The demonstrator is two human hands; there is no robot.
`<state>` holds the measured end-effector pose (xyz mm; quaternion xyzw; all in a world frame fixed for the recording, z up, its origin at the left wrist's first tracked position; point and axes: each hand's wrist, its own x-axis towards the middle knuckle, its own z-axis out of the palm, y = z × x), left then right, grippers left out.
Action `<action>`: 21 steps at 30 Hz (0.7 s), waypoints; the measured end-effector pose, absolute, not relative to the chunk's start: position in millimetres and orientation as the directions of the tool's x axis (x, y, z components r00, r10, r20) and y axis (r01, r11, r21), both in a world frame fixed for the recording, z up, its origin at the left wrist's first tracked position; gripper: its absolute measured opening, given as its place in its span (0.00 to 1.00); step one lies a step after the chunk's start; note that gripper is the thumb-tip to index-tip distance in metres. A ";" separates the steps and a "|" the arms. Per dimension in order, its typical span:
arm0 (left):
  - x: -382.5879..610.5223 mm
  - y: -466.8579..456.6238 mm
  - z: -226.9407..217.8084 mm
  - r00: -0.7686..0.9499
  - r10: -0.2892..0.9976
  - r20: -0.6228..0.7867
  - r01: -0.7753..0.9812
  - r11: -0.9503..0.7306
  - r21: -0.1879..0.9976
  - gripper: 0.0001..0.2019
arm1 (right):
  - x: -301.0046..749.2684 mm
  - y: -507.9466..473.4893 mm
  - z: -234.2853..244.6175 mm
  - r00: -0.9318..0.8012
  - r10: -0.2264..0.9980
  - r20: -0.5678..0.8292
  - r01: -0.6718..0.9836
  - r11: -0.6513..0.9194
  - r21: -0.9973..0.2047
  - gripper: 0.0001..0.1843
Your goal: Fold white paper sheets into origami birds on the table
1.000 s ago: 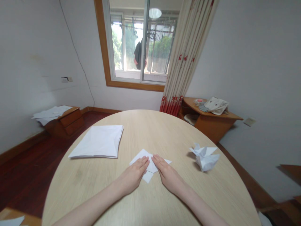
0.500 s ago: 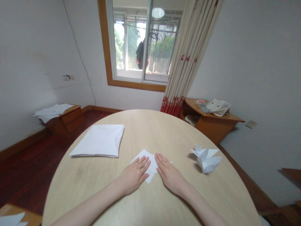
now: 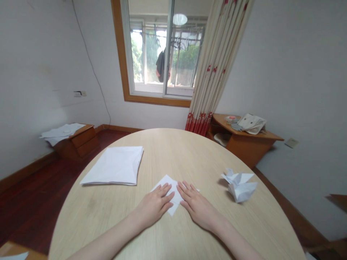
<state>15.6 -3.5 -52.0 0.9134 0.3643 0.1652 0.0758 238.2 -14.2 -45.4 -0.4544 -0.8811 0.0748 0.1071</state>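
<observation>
A small folded sheet of white paper [image 3: 176, 196] lies flat on the round wooden table [image 3: 173, 238], one corner pointing away from me and another toward me. My left hand [image 3: 154, 204] rests on its left part with the fingers stretched out. On its right part lies my right hand [image 3: 199, 206], palm down, fingers extended. Both hands cover much of the paper, so its full outline is hidden; a bit of a corner shows past the right fingers.
A stack of white paper [image 3: 114, 166] lies at the table's left. On the right stands a folded white paper figure [image 3: 240, 184]. Beyond the table are a corner shelf [image 3: 252, 144] with a cloth bag [image 3: 252, 123] and a low cabinet [image 3: 84, 141] with papers on top.
The view has tilted slightly, so everything sits a little lower. My right hand has slid slightly inward over the paper; my left hand stays nearly in place.
</observation>
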 end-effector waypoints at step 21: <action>12.1 -2.7 -51.2 0.636 0.651 0.413 0.551 -0.759 0.347 0.10 | 229.4 -22.6 -25.7 -0.548 0.835 0.046 0.785 0.533 -0.316 0.23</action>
